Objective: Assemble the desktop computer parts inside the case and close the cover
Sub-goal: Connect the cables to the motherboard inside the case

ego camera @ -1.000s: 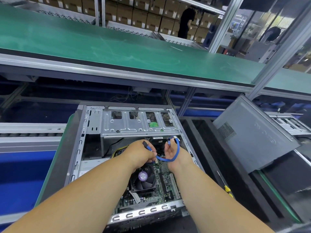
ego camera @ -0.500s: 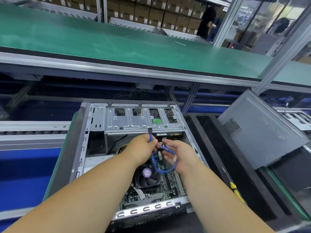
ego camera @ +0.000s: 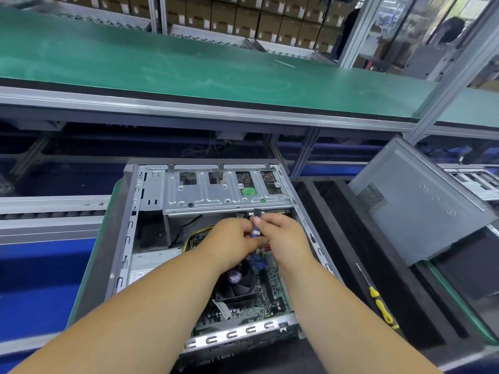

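An open desktop case (ego camera: 135, 211) lies flat in front of me, with its drive cage (ego camera: 216, 195) at the far end and the motherboard (ego camera: 267, 290) with a black CPU fan (ego camera: 237, 282) near me. Both my hands meet over the middle of the case. My left hand (ego camera: 229, 241) and my right hand (ego camera: 283, 238) both pinch a blue data cable (ego camera: 256, 233). Its black connector (ego camera: 257, 212) sticks up above my right fingers, just under the drive cage. Most of the cable is hidden by my hands.
The grey side cover (ego camera: 415, 201) leans tilted at the right of the case. A yellow-handled screwdriver (ego camera: 378, 300) lies on the black mat to the right. A green conveyor shelf (ego camera: 189, 66) runs across above. Yellow and black power wires (ego camera: 193, 236) lie inside the case.
My hands have come together and moved up toward the drive cage. The blue cable's loop, which hung open between them, is now bunched and mostly hidden, with the connector raised.
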Demonstrator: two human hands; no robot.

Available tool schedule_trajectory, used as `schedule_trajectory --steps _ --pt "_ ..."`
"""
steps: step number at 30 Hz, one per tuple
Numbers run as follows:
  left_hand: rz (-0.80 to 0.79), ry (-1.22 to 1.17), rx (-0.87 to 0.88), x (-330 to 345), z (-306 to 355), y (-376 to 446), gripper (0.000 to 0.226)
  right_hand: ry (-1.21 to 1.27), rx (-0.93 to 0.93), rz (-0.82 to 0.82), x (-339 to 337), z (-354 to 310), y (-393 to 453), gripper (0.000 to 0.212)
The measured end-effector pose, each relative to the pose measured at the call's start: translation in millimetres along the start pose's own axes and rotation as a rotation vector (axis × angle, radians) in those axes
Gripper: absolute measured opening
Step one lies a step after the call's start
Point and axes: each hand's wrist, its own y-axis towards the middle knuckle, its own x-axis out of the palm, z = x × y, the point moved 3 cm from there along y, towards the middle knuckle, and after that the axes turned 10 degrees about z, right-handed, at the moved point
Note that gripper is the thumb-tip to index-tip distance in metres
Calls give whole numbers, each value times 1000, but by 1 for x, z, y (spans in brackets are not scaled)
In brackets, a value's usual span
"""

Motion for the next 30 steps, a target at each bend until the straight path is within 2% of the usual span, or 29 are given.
schedule_trajectory --steps 3,6,8,10,13,18,21,27,30 --pt "98 -11 10 -4 1 1 29 173 -20 6 -4 -5 2 14" --pt "238 -35 65 -11 2 3 12 222 -83 62 -9 -10 4 19" --pt "316 11 73 -15 2 2 17 225 -47 60 -10 -7 5 22" --pt "366 109 60 -18 -1 2 21 215 65 27 -9 0 6 25" --pt "371 250 31 -21 -3 1 20 159 230 29 -9 10 9 27" --pt "408 325 31 -22 -1 -1 21 -22 385 174 -11 16 18 20" --pt "434 341 19 -26 0 -2 20 -89 413 207 -9 16 23 14" --pt "440 319 -6 -27 -2 -2 28 -81 412 223 -8 19 30 22" --pt "435 308 -10 -27 -3 -2 32 -111 445 237 -8 21 35 6"
